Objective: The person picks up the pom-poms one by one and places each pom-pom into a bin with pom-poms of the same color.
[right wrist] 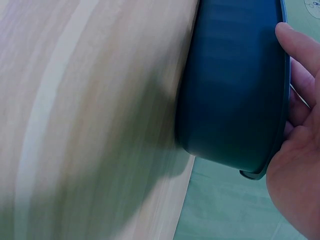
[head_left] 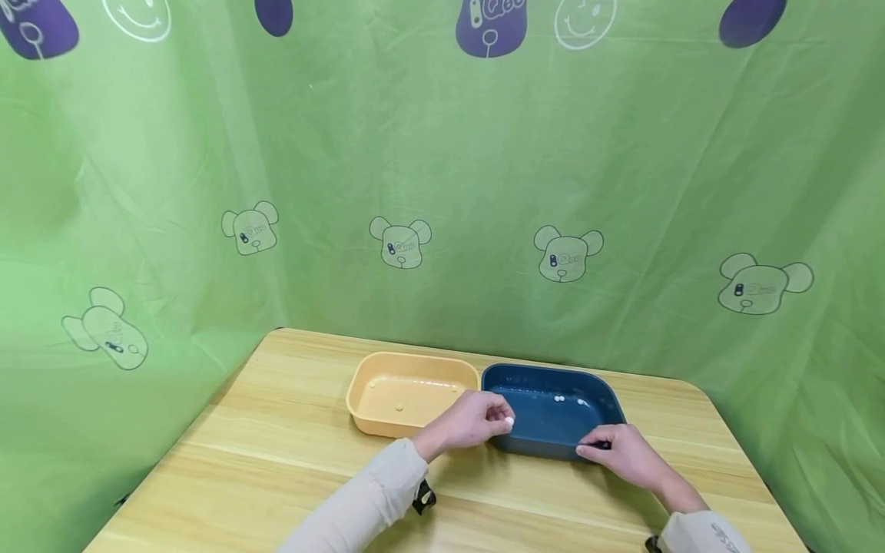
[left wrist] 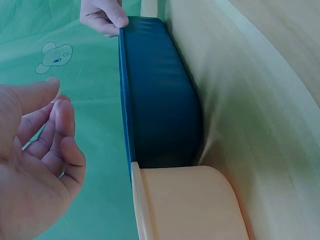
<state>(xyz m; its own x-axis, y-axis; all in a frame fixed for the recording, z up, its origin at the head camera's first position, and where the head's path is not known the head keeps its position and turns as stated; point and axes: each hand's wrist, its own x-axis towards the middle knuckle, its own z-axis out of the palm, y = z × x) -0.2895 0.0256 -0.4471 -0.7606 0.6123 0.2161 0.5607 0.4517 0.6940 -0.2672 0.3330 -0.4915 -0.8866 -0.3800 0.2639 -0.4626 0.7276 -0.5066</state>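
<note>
My left hand (head_left: 465,422) pinches a small white ball (head_left: 509,422) between thumb and fingertips, over the left end of a dark blue tray (head_left: 539,425). In the left wrist view the left hand (left wrist: 42,145) is beside the tray's rim, the ball mostly hidden by the fingers. With thumb and fingers, my right hand (head_left: 628,455) grips the blue tray's rim at its near right corner; in the right wrist view the thumb of this hand (right wrist: 295,100) lies along the outer side of the rim. Several small white balls (head_left: 558,399) lie on the blue tray's floor.
A pale orange tray (head_left: 415,365) stands against the blue tray's left end, with small yellowish pieces (head_left: 399,407) on its floor. Both stand on a wooden table (head_left: 276,430). Behind and at the sides hangs a green printed curtain (head_left: 477,153).
</note>
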